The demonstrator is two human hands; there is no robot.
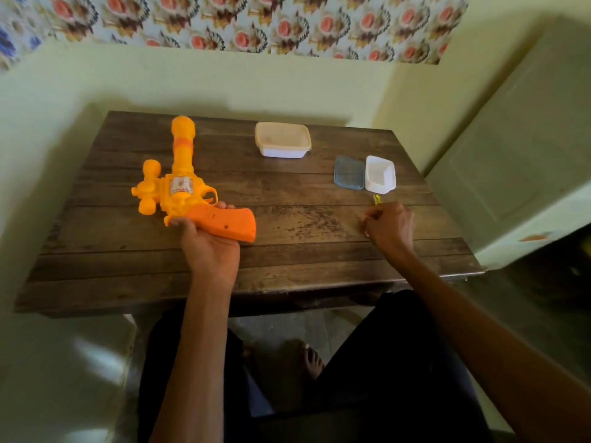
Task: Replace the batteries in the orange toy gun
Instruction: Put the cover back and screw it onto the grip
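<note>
"Gripping the orange toy gun (192,193) by its handle, is that the left hand (208,241)?"

"Yes. Thumb on the near side, fingers wrapped over the far side, clamped on it. The gun lies flat on the worktop (303,251), barrel pointing away from that hand, with the handle's broad side facing up."

"And the right hand (388,227)?"

"Well apart from the gun, curled round a yellow-handled tool (377,199). Only its tip pokes out beyond the knuckles. I'd guess it's a screwdriver, though I can't swear to it."

"So which step is this?"

"The very start, I'd say: the tool is in hand and the toy is steadied, but nothing is opened yet. I can make out small dark spots on the handle, perhaps screw holes."

"What does the next move need?"

"Bringing the tool across to the left hand and seating its tip squarely in a screw, while the left hand keeps the handle from rolling. If the tip slips, it may scar the soft plastic."

"Any batteries about?"

"None I can see. Just beyond the right hand sit an open white tub (380,174) and a blue lid (349,176), side by side. Farther off, between the two hands, is a lidded tub (283,139). Its contents are hidden."
</note>
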